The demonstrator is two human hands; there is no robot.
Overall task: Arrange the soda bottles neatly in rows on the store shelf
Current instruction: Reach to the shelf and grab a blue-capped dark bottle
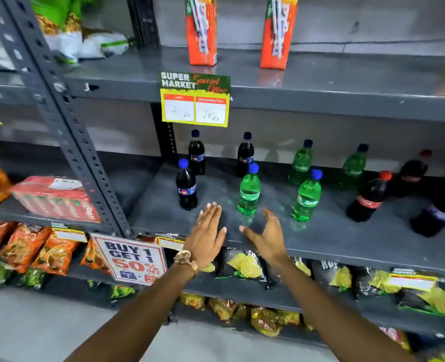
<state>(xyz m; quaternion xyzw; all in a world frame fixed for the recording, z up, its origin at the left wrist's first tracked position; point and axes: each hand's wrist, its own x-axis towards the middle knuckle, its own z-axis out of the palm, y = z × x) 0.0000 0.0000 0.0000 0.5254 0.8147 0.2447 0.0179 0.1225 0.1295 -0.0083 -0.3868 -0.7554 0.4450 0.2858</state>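
Soda bottles stand scattered on the grey middle shelf (333,239). A dark cola bottle with a blue cap (186,188) stands front left, with two more dark blue-capped bottles (196,152) (245,155) behind it. Green bottles stand at the front (249,193) (307,197) and at the back (301,163) (353,168). Red-capped cola bottles (369,198) (412,173) stand to the right, and another dark bottle (438,212) is at the far right. My left hand (207,237) and my right hand (267,236) hover open over the shelf's front edge, just below the front green bottle, holding nothing.
Two orange juice cartons (202,30) (277,32) stand on the shelf above, with a price sign (194,99) hanging from its edge. Snack bags (245,265) fill the shelf below. A slotted grey upright (67,121) and a red pack (55,198) are at left.
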